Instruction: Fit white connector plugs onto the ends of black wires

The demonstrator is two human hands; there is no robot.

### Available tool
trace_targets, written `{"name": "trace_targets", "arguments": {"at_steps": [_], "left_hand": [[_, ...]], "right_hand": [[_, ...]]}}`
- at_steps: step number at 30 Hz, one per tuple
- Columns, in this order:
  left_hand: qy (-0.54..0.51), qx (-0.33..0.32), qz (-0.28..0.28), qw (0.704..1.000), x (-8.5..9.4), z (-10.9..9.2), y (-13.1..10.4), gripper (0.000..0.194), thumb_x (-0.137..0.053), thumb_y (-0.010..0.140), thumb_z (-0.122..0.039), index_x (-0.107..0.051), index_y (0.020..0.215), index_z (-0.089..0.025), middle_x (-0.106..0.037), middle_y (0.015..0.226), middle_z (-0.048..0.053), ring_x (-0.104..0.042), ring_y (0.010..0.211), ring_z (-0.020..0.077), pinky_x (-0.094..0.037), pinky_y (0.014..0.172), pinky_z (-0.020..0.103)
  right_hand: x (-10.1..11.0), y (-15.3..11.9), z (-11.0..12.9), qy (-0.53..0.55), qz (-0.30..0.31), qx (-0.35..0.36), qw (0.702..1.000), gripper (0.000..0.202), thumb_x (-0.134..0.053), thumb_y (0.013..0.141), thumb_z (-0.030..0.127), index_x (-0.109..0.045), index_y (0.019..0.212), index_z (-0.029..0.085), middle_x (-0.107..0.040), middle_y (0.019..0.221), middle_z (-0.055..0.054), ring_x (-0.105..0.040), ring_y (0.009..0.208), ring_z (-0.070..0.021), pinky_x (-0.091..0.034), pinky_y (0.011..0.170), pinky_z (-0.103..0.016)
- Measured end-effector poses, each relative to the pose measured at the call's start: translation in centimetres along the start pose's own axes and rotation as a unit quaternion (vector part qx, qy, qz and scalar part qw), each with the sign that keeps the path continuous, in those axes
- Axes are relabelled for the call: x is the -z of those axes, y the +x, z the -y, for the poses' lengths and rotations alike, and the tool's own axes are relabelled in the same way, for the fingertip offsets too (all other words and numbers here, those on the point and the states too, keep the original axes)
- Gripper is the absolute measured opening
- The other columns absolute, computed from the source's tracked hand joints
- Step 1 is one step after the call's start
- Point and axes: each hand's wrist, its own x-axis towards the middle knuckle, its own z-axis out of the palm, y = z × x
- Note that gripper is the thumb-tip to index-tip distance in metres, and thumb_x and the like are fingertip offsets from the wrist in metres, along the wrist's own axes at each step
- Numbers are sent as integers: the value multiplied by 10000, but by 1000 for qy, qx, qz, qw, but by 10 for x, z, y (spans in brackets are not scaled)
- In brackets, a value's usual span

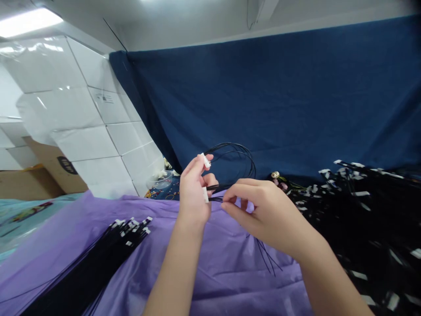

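Note:
My left hand (194,186) is closed around a wire harness of thin black wires (251,160). One white connector (205,160) shows at its fingertips, and another white connector (205,194) sits against the palm. From the upper connector the wires arch to the right in a loop. Just to the right, my right hand (255,206) pinches the black wires close to the lower connector, thumb against fingers. Loose wire ends (266,259) hang below the right hand, over the purple cloth.
Purple cloth (226,281) covers the surface before me. A bundle of black harnesses (85,263) with white connectors lies at left; a large pile of them (355,232) is at right. White boxes (82,145) in plastic wrap stand at left. A blue curtain (279,101) hangs behind.

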Motion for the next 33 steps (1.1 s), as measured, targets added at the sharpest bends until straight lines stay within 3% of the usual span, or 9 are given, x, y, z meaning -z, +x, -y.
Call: {"name": "trace_targets", "arguments": {"at_steps": [13,22,24,27,30,33], "left_hand": [[20,-32,4,999,-4,2,-3,275,-641,791,-371,-501,724,-143,-556,920,-20,-332,348,-21,-205,288,181],[41,-43,-8,998,-4,4,-1,308,-646,788,-392,-490,709,-139,-553,953,-13,-329,348,-19,-184,293,187],[46,-49,-11,998,-4,4,-1,283,-638,793,-393,-521,739,-141,-552,943,-12,-328,344,-16,-175,291,194],[52,-55,-18,997,-4,3,-1,261,-628,797,-401,-563,794,-149,-546,910,-15,-330,344,-10,-172,291,201],[60,-54,-27,996,-4,3,-1,275,-643,781,-418,-567,794,-154,-532,845,-25,-335,351,-2,-180,296,198],[65,-54,-31,996,-5,3,-1,283,-667,757,-422,-562,769,-160,-500,755,-39,-334,356,5,-180,301,192]], "right_hand": [[-9,4,1,-78,2,-14,997,159,-526,900,219,-678,852,214,-642,844,10,-555,676,-113,-388,630,-267],[-11,3,2,-67,13,-16,998,146,-431,932,214,-546,855,165,-586,801,-11,-503,669,-120,-355,603,-274],[-10,3,1,-16,21,-31,999,119,-448,925,215,-536,851,182,-555,713,24,-452,605,-101,-314,548,-254],[-8,5,-3,158,36,-49,986,102,-477,919,221,-567,878,199,-516,646,53,-386,539,-72,-281,489,-221],[-3,7,-7,347,59,-72,933,163,-502,926,271,-636,918,177,-570,716,21,-455,568,-60,-369,515,-190],[1,8,-12,493,76,-117,859,238,-528,917,336,-678,944,152,-629,814,-34,-553,603,-84,-455,535,-202]]}}
